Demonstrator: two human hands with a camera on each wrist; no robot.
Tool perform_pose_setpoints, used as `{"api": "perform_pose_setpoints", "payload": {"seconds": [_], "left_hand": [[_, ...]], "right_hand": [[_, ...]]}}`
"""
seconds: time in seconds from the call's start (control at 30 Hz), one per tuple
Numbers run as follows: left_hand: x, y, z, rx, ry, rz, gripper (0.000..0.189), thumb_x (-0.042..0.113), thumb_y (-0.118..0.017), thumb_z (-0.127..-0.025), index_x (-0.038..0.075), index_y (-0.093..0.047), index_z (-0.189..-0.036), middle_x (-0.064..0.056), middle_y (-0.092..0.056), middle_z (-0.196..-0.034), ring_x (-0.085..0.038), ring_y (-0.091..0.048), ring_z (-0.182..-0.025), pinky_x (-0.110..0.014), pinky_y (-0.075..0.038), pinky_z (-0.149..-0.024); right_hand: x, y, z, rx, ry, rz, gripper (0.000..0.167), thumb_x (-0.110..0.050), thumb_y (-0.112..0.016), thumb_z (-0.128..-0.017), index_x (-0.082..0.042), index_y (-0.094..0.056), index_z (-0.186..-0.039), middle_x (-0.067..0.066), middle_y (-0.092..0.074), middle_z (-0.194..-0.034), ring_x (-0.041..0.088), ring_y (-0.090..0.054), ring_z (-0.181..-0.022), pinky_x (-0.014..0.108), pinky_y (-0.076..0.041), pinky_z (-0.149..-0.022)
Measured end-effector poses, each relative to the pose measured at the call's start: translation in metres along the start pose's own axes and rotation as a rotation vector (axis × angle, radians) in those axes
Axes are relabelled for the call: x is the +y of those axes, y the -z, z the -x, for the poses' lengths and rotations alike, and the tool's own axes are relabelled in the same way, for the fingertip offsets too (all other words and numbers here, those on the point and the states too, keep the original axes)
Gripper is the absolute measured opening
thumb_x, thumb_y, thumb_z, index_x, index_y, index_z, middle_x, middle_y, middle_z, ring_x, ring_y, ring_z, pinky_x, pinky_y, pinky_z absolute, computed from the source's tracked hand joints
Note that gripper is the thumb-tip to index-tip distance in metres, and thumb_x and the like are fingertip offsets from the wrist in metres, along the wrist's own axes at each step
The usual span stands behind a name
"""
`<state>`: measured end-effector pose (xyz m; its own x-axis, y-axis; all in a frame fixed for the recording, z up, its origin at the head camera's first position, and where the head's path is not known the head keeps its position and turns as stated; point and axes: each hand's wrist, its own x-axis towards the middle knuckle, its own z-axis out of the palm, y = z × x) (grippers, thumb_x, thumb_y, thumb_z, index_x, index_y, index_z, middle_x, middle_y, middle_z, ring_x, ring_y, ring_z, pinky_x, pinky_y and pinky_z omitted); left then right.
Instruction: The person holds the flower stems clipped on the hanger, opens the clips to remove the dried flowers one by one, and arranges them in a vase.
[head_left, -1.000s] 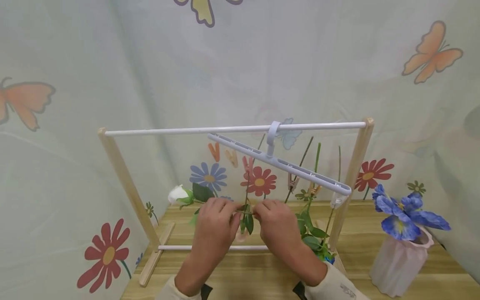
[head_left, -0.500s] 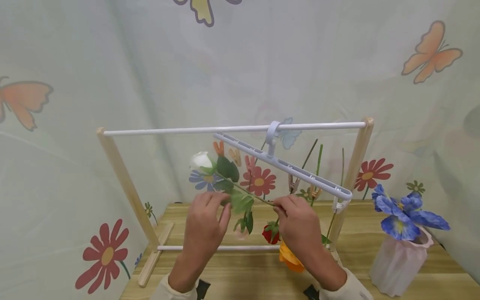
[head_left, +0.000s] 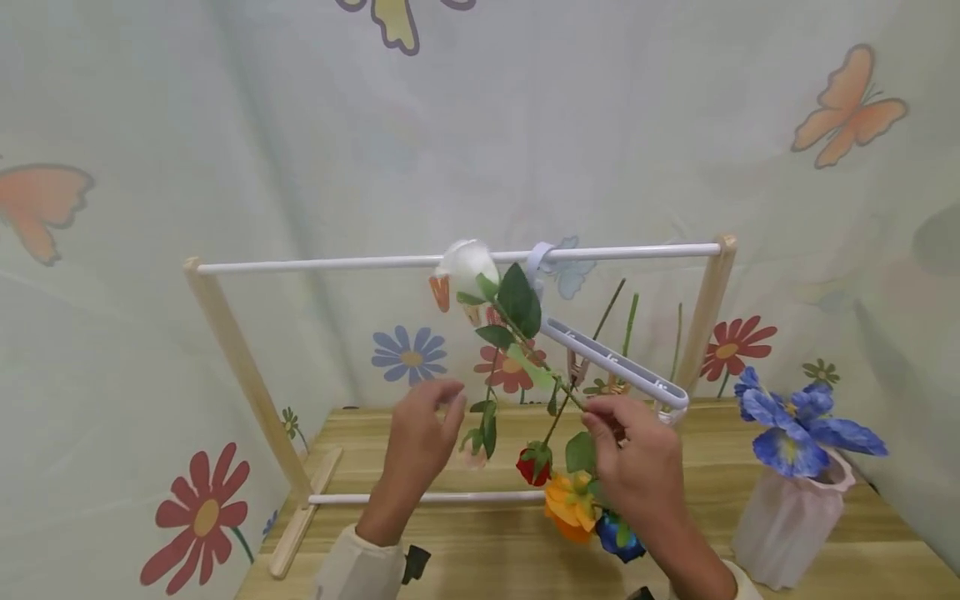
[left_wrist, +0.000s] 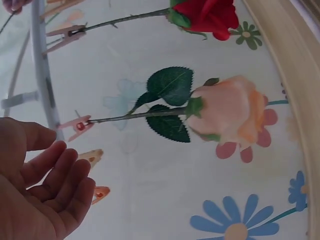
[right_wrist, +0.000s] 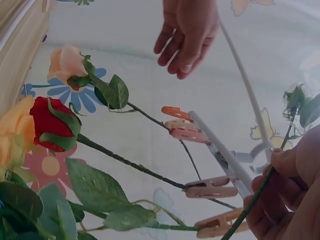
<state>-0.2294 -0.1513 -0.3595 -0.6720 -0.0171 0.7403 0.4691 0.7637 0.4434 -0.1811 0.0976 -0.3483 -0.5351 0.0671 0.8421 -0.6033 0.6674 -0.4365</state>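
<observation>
My right hand [head_left: 637, 458] pinches the stem of a white artificial rose [head_left: 468, 267], whose bloom tilts up and left, overlapping the top rail in the head view. My left hand [head_left: 422, 437] is held out with loosely bent fingers and holds nothing. In the left wrist view it is close to a pink clothespin [left_wrist: 79, 126] with a peach rose [left_wrist: 225, 110] hanging from it. The pale hanger [head_left: 615, 362] hooks over the rail; the white rose hides part of it. A red rose [head_left: 532, 465], an orange flower [head_left: 570, 507] and a blue flower [head_left: 619, 537] hang head down.
A wooden-legged rack with a white top rail [head_left: 315, 264] and a lower rail [head_left: 480, 497] stands on the wood-grain table [head_left: 465, 558]. To the right, a pale ribbed vase [head_left: 787, 533] holds a blue flower [head_left: 802, 425]. An orange clothespin [left_wrist: 101, 194] sits at the hanger's left end.
My left hand has released the white rose. My right hand has moved right and toward me, bringing the rose from low on the left to upright-tilted in front of the hanger.
</observation>
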Motion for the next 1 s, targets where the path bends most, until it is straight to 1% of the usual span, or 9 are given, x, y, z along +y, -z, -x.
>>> {"api": "perform_pose_setpoints", "payload": {"seconds": [0.2, 0.4, 0.5, 0.6, 0.67, 0.73, 0.83, 0.9, 1.0], "left_hand": [[-0.008, -0.018, -0.007, -0.032, 0.107, 0.079, 0.015, 0.015, -0.073, -0.091, 0.005, -0.077, -0.102, -0.009, -0.078, -0.094, -0.023, -0.073, -0.084, -0.04, -0.061, -0.076], [-0.011, -0.031, -0.016, -0.105, 0.215, 0.141, 0.022, 0.024, -0.07, -0.095, 0.011, -0.076, -0.112, -0.006, -0.078, -0.103, -0.022, -0.074, -0.089, -0.041, -0.061, -0.08], [-0.01, -0.034, -0.019, -0.159, 0.271, 0.179, 0.026, 0.031, -0.068, -0.098, 0.015, -0.075, -0.117, -0.004, -0.078, -0.107, -0.022, -0.073, -0.096, -0.041, -0.061, -0.083], [-0.009, -0.035, -0.021, -0.209, 0.326, 0.224, 0.03, 0.036, -0.067, -0.099, 0.016, -0.073, -0.121, -0.003, -0.077, -0.11, -0.022, -0.071, -0.102, -0.043, -0.06, -0.086], [-0.01, -0.035, -0.023, -0.222, 0.347, 0.24, 0.033, 0.038, -0.067, -0.098, 0.017, -0.072, -0.123, -0.003, -0.076, -0.11, -0.023, -0.071, -0.103, -0.045, -0.059, -0.088], [-0.01, -0.036, -0.025, -0.228, 0.368, 0.25, 0.034, 0.039, -0.067, -0.098, 0.017, -0.072, -0.123, -0.004, -0.076, -0.11, -0.024, -0.07, -0.103, -0.045, -0.059, -0.088], [-0.012, -0.037, -0.026, -0.245, 0.396, 0.283, 0.035, 0.039, -0.067, -0.098, 0.018, -0.071, -0.125, -0.004, -0.076, -0.112, -0.024, -0.07, -0.103, -0.043, -0.06, -0.087], [-0.012, -0.039, -0.027, -0.258, 0.41, 0.307, 0.036, 0.038, -0.067, -0.098, 0.017, -0.07, -0.126, -0.004, -0.075, -0.114, -0.024, -0.07, -0.104, -0.041, -0.061, -0.087], [-0.011, -0.04, -0.029, -0.272, 0.428, 0.327, 0.036, 0.037, -0.067, -0.098, 0.016, -0.069, -0.127, -0.005, -0.075, -0.117, -0.024, -0.07, -0.107, -0.041, -0.061, -0.087]], "right_hand": [[0.003, 0.012, 0.0, 0.013, -0.095, 0.043, 0.013, 0.001, -0.078, -0.085, -0.007, -0.073, -0.094, 0.003, -0.07, -0.085, 0.009, -0.058, -0.071, 0.002, -0.043, -0.068], [0.007, 0.023, 0.004, 0.059, -0.121, 0.04, 0.013, 0.002, -0.079, -0.084, -0.005, -0.074, -0.093, 0.004, -0.072, -0.083, 0.005, -0.057, -0.07, 0.002, -0.044, -0.069], [0.008, 0.029, 0.005, 0.087, -0.139, 0.05, 0.012, 0.001, -0.079, -0.084, -0.005, -0.074, -0.094, 0.004, -0.072, -0.083, 0.0, -0.057, -0.071, 0.002, -0.045, -0.07], [0.01, 0.037, 0.006, 0.115, -0.168, 0.058, 0.012, -0.001, -0.08, -0.084, -0.005, -0.075, -0.094, 0.006, -0.073, -0.083, -0.009, -0.054, -0.074, 0.002, -0.043, -0.072], [0.013, 0.041, 0.006, 0.128, -0.183, 0.052, 0.011, -0.001, -0.08, -0.085, -0.003, -0.074, -0.094, 0.007, -0.073, -0.083, -0.016, -0.051, -0.077, 0.0, -0.042, -0.073], [0.018, 0.045, 0.005, 0.145, -0.18, 0.055, 0.011, 0.001, -0.079, -0.084, -0.002, -0.074, -0.094, 0.01, -0.073, -0.084, -0.022, -0.049, -0.079, -0.001, -0.041, -0.074], [0.027, 0.052, 0.004, 0.181, -0.17, 0.061, 0.012, 0.003, -0.078, -0.085, 0.001, -0.074, -0.095, 0.012, -0.073, -0.083, -0.026, -0.048, -0.08, -0.001, -0.041, -0.073], [0.034, 0.057, 0.005, 0.214, -0.188, 0.078, 0.013, 0.004, -0.077, -0.085, 0.001, -0.074, -0.097, 0.001, -0.072, -0.083, -0.027, -0.048, -0.079, -0.001, -0.04, -0.071], [0.043, 0.066, 0.005, 0.263, -0.238, 0.093, 0.014, 0.003, -0.077, -0.086, 0.001, -0.074, -0.099, -0.025, -0.064, -0.085, -0.025, -0.049, -0.075, 0.0, -0.039, -0.069]]}}
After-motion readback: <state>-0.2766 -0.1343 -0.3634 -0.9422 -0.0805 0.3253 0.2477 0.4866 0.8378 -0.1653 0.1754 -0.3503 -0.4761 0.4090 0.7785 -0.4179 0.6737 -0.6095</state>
